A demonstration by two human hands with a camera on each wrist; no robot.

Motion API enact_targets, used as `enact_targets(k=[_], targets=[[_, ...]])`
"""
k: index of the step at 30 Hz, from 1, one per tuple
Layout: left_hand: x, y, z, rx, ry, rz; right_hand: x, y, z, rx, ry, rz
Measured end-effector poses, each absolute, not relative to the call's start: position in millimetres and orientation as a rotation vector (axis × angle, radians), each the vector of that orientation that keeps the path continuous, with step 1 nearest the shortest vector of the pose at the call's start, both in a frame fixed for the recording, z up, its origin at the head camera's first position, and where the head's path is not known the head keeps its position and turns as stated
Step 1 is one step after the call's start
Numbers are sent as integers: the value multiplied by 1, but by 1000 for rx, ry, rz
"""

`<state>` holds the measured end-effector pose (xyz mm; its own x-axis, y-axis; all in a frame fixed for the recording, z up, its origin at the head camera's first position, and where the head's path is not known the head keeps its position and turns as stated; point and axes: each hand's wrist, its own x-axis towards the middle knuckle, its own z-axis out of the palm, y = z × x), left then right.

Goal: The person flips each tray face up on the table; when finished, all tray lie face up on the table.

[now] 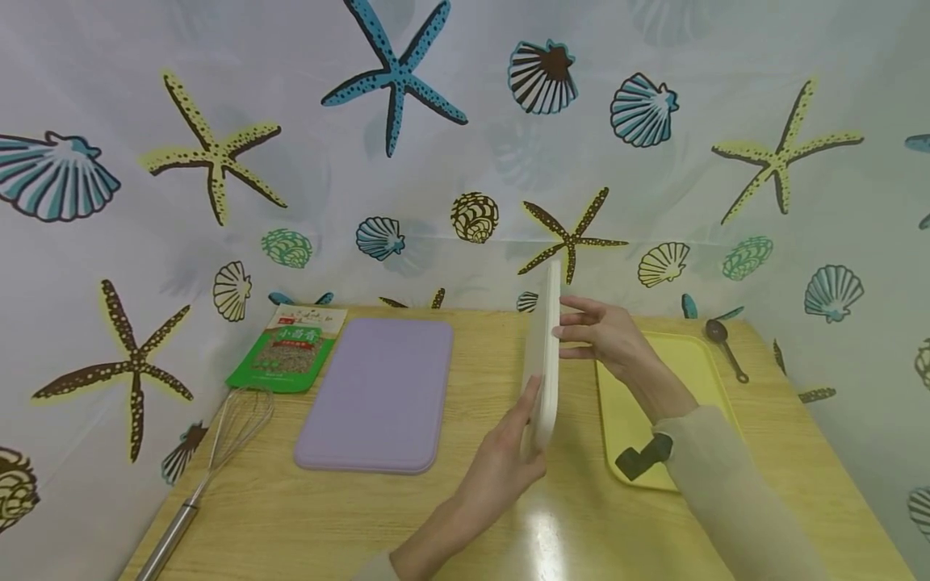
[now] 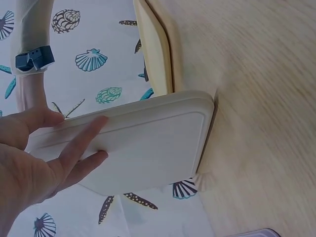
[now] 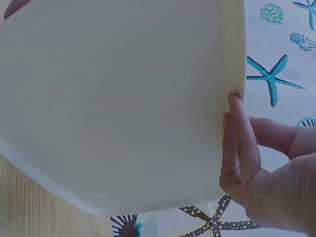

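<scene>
Backdrop [image 1: 443, 173], shell-and-starfish print; wood-grained surface [image 1: 349, 516] below. White tray [image 3: 123, 108]: held nearly upright on edge, between purple panel [image 1: 378, 395] and yellow tray [image 1: 693, 363]. Left grip [image 1: 501, 460]: fingers and thumb clasping near edge; right grip [image 1: 606, 335]: far edge pinched, fingers on the inner face, thumb behind. Handling, presumed – light, stiff, a little slippery, unlikely to break if hard plastic. Hold best taken at opposite rims. Lettering: 小茴香, large characters on green packet [image 1: 291, 355]; finer print illegible – no brand readable.
</scene>
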<state>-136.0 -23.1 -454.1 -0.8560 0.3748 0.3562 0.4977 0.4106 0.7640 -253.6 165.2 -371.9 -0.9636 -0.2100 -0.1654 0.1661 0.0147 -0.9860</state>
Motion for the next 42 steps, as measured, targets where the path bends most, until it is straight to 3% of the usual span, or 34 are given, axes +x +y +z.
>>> enact_targets(k=[32, 36, 42], targets=[[-131, -40, -414, -730, -2518, -1455, -259, 138, -372, -110, 2059, -1951], [-132, -43, -416, -700, -2495, -1421, -261, 146, -387, -96, 2146, -1880], [-131, -47, -416, -600, -2499, -1428, -258, 163, -446, -17, 2266, -1666]])
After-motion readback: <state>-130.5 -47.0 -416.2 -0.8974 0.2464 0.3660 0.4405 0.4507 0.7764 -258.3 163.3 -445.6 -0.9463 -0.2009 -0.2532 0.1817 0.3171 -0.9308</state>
